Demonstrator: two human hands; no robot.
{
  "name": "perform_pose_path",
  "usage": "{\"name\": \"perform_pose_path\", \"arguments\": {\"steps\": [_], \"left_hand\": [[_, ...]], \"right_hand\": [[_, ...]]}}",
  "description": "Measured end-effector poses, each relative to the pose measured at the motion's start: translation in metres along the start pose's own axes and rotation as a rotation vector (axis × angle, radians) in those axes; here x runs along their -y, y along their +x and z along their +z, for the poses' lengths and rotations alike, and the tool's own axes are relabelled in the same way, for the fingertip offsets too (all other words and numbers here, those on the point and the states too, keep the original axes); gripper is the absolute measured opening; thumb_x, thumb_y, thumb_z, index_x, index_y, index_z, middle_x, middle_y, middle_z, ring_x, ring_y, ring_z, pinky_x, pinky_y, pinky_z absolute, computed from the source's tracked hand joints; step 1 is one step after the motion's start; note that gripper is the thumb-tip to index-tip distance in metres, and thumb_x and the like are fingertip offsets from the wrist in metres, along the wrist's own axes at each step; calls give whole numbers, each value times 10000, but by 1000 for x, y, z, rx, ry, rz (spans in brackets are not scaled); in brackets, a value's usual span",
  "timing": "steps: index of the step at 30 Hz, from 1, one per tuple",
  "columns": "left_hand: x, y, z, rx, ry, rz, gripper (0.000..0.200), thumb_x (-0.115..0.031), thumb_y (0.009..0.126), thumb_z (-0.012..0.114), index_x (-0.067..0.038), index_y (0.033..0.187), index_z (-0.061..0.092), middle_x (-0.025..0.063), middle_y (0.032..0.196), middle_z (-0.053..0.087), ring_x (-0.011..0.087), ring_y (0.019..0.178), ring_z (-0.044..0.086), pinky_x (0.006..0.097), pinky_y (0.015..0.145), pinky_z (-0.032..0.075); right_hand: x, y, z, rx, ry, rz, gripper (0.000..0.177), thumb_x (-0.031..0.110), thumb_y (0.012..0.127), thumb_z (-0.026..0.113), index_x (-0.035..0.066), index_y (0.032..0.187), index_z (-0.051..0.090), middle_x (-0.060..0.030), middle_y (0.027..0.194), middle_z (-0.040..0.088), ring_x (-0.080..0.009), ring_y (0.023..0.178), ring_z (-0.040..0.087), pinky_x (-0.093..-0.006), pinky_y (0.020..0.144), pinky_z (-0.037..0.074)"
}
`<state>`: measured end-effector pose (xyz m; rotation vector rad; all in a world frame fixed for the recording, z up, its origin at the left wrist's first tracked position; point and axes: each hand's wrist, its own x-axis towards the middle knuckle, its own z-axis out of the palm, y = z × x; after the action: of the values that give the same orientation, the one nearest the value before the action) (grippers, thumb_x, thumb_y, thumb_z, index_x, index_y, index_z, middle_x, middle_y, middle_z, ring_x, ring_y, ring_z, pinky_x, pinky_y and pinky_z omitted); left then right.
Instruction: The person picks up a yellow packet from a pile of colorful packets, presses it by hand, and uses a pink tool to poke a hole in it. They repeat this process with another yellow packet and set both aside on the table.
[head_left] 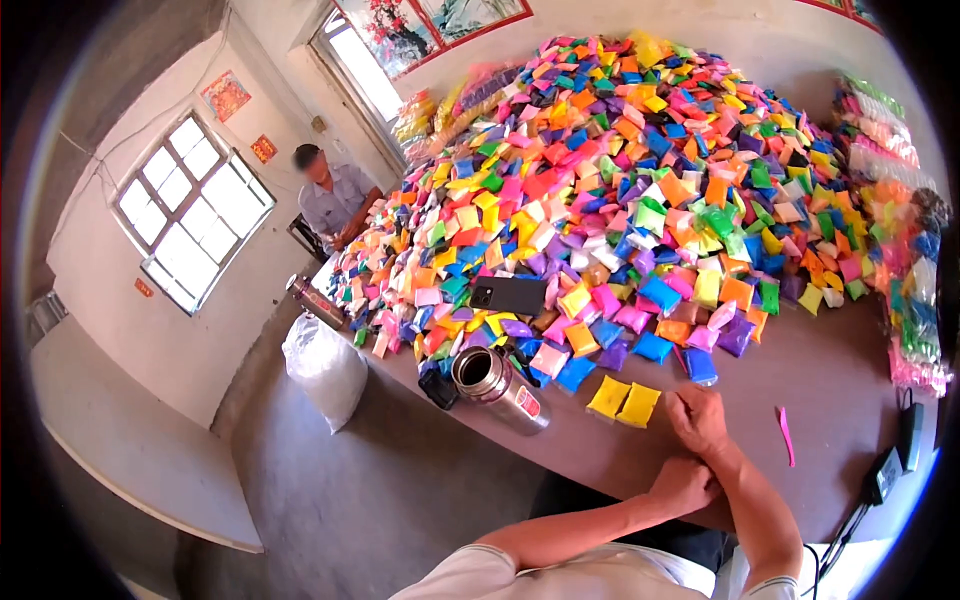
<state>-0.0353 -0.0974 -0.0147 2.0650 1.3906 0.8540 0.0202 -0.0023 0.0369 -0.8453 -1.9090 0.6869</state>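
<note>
My right hand [697,418] rests on the brown table [760,385], closed into a fist with its inner side hidden. Just left of it lie two yellow packets [622,401] side by side, and a blue packet [700,366] is above it. Nearer my body, my left hand [685,487] is curled closed against my right wrist; what its fingers hold, if anything, does not show. A thin pink stick [785,436] lies on the table to the right of both hands.
A large heap of colourful packets [560,190] covers the far table. On it lies a black phone [508,295]. An open steel flask [500,390] stands at the near edge. Bagged packets [910,300] and black adapters [885,475] are right. Another person [335,200] sits far left.
</note>
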Motion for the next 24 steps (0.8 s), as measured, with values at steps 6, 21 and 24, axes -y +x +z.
{"name": "perform_pose_path", "arguments": {"steps": [6, 21, 24], "left_hand": [[1, 14, 28, 112, -80, 14, 245, -257, 779, 631, -42, 888, 670, 170, 809, 669, 372, 721, 642, 456, 692, 520], [-3, 15, 7, 19, 26, 228, 164, -227, 697, 716, -82, 630, 677, 94, 585, 631, 263, 514, 619, 387, 504, 482], [-5, 16, 2, 14, 36, 238, 179, -222, 691, 721, -81, 596, 663, 87, 552, 614, 276, 496, 606, 391, 499, 480]], "right_hand": [[-3, -13, -29, 163, -77, 230, 239, 132, 809, 611, -14, 651, 507, -204, 617, 498, -383, 567, 514, -428, 529, 410], [-19, -25, -26, 10, -174, 58, 276, 203, 811, 614, 52, 615, 491, -138, 598, 531, -365, 559, 548, -446, 508, 454], [-16, -23, -25, -20, -200, 59, 270, 169, 787, 638, 47, 607, 479, -127, 588, 525, -350, 555, 550, -428, 498, 456]]}}
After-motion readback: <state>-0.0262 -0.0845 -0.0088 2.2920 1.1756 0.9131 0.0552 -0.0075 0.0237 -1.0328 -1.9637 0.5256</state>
